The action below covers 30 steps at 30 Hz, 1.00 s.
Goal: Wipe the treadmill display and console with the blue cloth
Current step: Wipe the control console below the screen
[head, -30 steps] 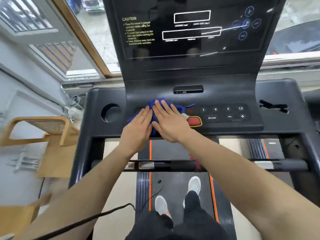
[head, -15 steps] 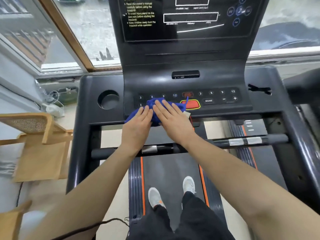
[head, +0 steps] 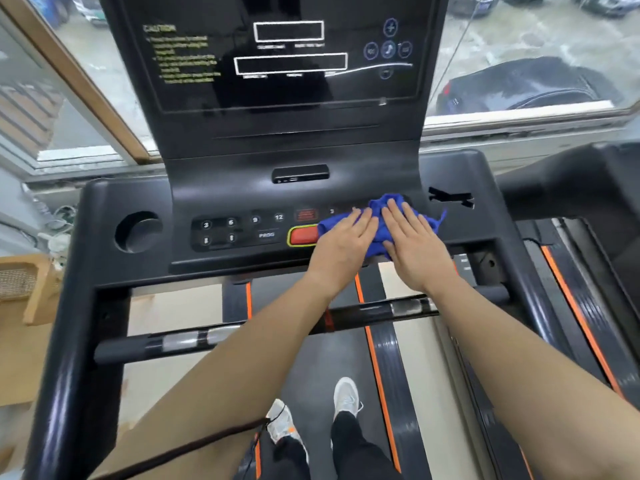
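At the left end of the console (head: 104,216) the round cup holder (head: 138,232) is sitting open, and just to its right the numbered keys (head: 221,230) and the PROG key (head: 266,234) are lying uncovered along the console's near edge. Next the red stop button (head: 302,236) is showing, with the left edge of the blue cloth (head: 381,223) touching or just overlapping it. The left hand (head: 343,245) is lying flat on the cloth's left part, fingers straight and close together, pressing down rather than gripping. The right hand (head: 414,244) is doing the same on the cloth's right part, fingers straight and slightly spread, tips pointing toward the console's far edge. The cloth is bunching up between and beyond the fingers, covering the right-hand keys near the console's right end and stopping short of the cross-shaped slot (head: 450,199). Two flat palms are probably being used so that pressure is spreading wide over the raised keys and the cloth is not slipping out. The dark display (head: 287,57) is standing upright at the console's far edge, well apart from the cloth. Whether it has been wiped I cannot tell, so the console's right end is, by my judgement, the stretch being worked on.
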Each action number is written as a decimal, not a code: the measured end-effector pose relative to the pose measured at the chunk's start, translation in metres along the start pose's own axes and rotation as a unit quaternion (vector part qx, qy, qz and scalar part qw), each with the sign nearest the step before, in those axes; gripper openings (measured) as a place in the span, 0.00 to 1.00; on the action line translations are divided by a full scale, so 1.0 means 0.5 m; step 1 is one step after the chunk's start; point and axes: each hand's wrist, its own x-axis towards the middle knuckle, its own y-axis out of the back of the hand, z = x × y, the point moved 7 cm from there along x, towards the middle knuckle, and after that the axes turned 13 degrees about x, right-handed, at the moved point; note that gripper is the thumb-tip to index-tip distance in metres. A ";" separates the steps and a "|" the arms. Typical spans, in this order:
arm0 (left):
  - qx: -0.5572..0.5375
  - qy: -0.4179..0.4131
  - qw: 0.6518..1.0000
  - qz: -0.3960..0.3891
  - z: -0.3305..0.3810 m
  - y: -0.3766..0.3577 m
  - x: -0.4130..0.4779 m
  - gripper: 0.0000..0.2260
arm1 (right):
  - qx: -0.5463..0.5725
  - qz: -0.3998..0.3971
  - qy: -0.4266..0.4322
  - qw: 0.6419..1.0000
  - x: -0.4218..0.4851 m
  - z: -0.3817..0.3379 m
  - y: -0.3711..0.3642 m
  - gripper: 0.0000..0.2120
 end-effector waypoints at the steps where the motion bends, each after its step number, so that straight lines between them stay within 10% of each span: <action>1: 0.011 0.001 1.000 0.012 0.018 0.013 0.024 0.24 | 0.006 0.017 -0.007 1.000 -0.008 0.027 0.009 0.32; 13: -0.175 0.201 0.963 0.028 0.037 0.065 0.009 0.11 | 0.146 0.126 -0.038 0.980 -0.084 -0.007 0.002 0.22; 21: -0.511 0.441 0.732 -0.092 -0.046 0.094 -0.127 0.26 | 0.618 0.021 -0.084 0.781 -0.088 -0.136 0.082 0.14; 24: -0.625 0.445 0.631 -0.119 -0.051 0.103 -0.192 0.23 | 0.642 -0.015 -0.089 0.762 -0.086 -0.177 0.098 0.12; 27: -0.752 0.466 0.458 -0.081 -0.053 0.104 -0.276 0.20 | 0.633 -0.085 -0.058 0.767 -0.091 -0.247 0.099 0.15; 30: -0.650 0.550 0.524 -0.036 -0.099 0.135 -0.395 0.07 | 0.550 -0.139 -0.001 0.823 -0.110 -0.337 0.095 0.21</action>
